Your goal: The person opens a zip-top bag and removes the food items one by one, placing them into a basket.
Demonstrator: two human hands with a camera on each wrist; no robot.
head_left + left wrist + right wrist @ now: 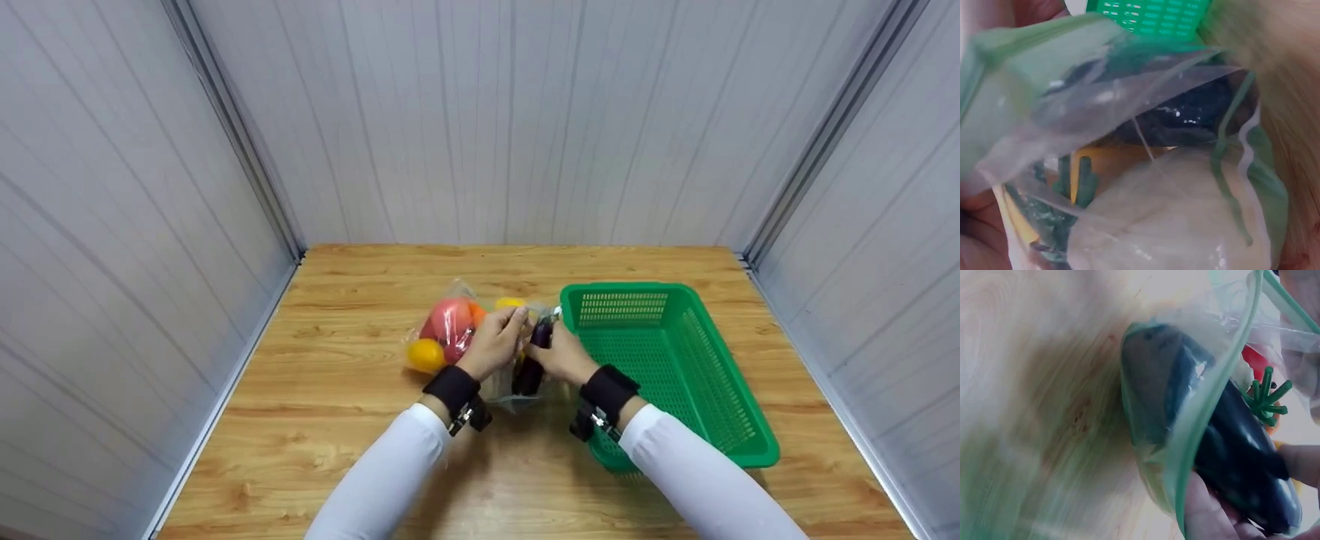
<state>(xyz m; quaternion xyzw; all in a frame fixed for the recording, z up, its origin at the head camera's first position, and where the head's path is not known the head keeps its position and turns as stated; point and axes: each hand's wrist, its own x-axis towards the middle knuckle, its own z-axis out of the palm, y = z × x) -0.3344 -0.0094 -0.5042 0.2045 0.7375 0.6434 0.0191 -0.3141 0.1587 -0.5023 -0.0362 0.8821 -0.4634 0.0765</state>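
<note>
Near the middle of the table, my right hand (564, 356) grips a dark purple eggplant (529, 375), thumb on one side and fingers on the other. In the right wrist view the far part of the eggplant (1241, 444) lies inside a clear zip bag (1202, 422) with a green-edged mouth. My left hand (493, 343) holds the bag's mouth at its left side. Also in that bag are a large pale rounded item (1168, 214), something yellow (1103, 160) and green stem-like pieces (1086, 180). The left fingertips are partly hidden.
Left of my hands lies another clear bag with a pink round fruit (452, 319), a yellow fruit (426, 355) and an orange one (477, 312). A green plastic basket (720, 367) stands right of my hands, under my right forearm. Pale panel walls (510, 135) enclose the wooden table (315, 420).
</note>
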